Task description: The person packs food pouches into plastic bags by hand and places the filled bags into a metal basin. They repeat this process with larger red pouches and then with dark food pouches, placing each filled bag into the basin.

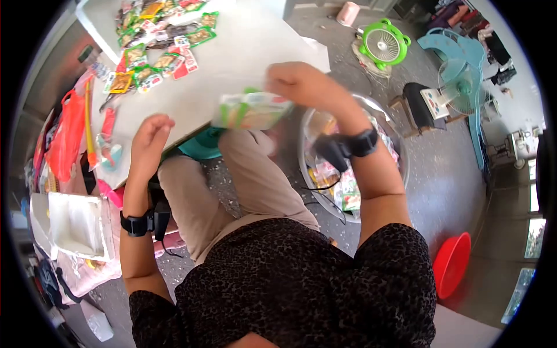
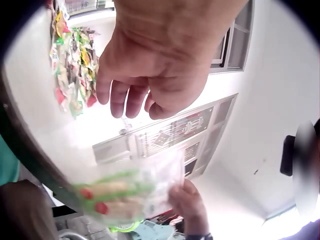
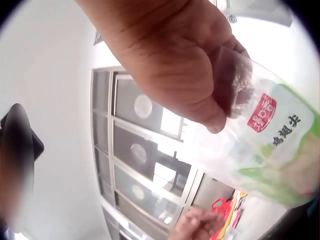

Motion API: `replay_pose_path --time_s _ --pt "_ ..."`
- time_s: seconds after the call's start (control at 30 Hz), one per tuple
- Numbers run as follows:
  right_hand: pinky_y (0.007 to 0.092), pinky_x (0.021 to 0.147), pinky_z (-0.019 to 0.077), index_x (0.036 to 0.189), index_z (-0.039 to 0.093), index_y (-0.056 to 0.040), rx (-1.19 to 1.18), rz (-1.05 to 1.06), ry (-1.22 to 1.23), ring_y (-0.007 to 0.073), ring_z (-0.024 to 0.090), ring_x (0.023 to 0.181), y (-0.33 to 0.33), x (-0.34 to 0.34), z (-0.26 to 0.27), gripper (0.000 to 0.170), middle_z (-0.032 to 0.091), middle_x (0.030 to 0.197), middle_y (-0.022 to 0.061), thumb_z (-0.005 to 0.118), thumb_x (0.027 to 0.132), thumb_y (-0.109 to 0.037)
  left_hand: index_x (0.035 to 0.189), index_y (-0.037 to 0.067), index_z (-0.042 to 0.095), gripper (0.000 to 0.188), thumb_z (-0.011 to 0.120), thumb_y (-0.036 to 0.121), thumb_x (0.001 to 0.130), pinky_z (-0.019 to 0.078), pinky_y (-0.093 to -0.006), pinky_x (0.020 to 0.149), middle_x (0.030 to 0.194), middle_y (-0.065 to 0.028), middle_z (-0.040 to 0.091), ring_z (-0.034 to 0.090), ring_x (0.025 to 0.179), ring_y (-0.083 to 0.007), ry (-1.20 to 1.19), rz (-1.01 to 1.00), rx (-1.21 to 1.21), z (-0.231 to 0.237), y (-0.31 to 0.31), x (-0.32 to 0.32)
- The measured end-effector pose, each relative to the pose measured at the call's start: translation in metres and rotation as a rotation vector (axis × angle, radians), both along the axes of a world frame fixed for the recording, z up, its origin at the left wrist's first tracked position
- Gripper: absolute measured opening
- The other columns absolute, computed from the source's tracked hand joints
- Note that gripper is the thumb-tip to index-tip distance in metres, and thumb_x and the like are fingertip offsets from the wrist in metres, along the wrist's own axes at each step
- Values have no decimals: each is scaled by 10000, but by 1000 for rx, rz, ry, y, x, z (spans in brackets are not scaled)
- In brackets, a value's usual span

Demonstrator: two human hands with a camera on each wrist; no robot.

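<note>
My right hand pinches a clear food packet by one end, over the table's front edge. Green patterns and a white label mark the packet. In the right wrist view, the thumb presses the clear end of the packet, beside a red logo and dark printed characters. Pale pieces show through its lower part, and the left wrist view shows the packet blurred. My left hand hovers near the left part of the table edge. Nothing is in it, and its fingers are loosely bent in the left wrist view.
Many similar packets lie spread on the white table. A large metal basin with more packets stands on the floor by my right leg. A red bag and a foam box are at left. Beyond stands a green fan.
</note>
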State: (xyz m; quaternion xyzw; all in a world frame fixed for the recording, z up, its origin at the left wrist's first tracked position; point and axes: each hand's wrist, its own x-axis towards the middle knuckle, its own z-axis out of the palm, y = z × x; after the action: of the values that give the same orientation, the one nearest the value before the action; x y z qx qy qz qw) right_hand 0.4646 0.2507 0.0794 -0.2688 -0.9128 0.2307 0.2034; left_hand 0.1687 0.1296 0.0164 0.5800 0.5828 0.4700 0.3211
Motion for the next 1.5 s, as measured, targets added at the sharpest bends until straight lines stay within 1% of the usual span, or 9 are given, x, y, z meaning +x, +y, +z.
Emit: replay_pose_path --time_s 0.4,0.6,0.77,0.87,1.03,1.17,1.27,1.4,1.5 --pt "306 563 393 715 511 9 -459 -793 -157 183 493 588 -40 262 -133 197 504 612 118 526 699 -186 867 11 518 205 521 61 669 333 -364 842 981 -139 501 438 988 -305 863 -106 52 -113 -54 -42" --pt "278 548 414 712 530 12 -458 -1120 -316 135 511 573 -78 362 -184 197 531 605 59 514 679 -182 852 14 526 197 514 58 661 292 -377 881 1006 -132 495 417 1019 -303 880 -6 41 -122 -61 -42" --pt "433 694 413 812 544 -45 -241 -1417 -510 370 526 801 -94 444 -226 227 556 820 204 447 712 -224 856 13 530 195 507 64 669 289 -379 885 1011 -134 495 416 1023 -300 894 -3 50 -122 -60 -39" --pt "437 705 415 841 528 -50 -155 -1498 -532 367 528 803 -99 426 -200 216 557 830 201 420 746 -211 856 11 531 196 507 69 670 289 -379 886 1014 -136 493 416 1023 -300 926 5 67 -125 -59 -41" --pt "423 698 441 879 530 -60 -303 -1383 -795 342 545 839 -118 413 -251 249 563 886 192 356 791 -214 848 9 530 191 510 69 668 288 -381 888 1019 -139 490 415 1023 -304 937 32 52 -124 -61 -37" --pt "392 768 401 737 588 -5 -21 -328 -1160 298 551 737 -115 415 -343 196 556 753 188 428 699 -110 839 2 521 183 498 49 664 307 -385 880 1014 -153 493 415 1015 -327 927 30 69 -122 -65 -37" --pt "381 723 411 721 575 9 -191 -651 -567 351 536 687 -100 324 -272 208 561 705 189 409 704 -114 849 3 516 198 504 38 655 306 -386 879 1011 -157 489 416 1012 -326 888 17 95 -124 -67 -41" --pt "377 635 423 726 552 -13 -15 -674 -433 300 524 691 -28 303 -317 145 543 719 164 445 680 -99 880 7 500 240 527 20 641 347 -382 842 1013 -169 480 435 977 -325 781 145 166 -129 -79 -47" --pt "362 715 416 840 545 6 -237 -644 -197 303 535 818 -4 206 -230 220 558 846 172 459 735 -166 912 12 489 256 518 51 661 358 -380 837 989 -176 489 449 956 -321 760 249 125 -117 -94 -50"
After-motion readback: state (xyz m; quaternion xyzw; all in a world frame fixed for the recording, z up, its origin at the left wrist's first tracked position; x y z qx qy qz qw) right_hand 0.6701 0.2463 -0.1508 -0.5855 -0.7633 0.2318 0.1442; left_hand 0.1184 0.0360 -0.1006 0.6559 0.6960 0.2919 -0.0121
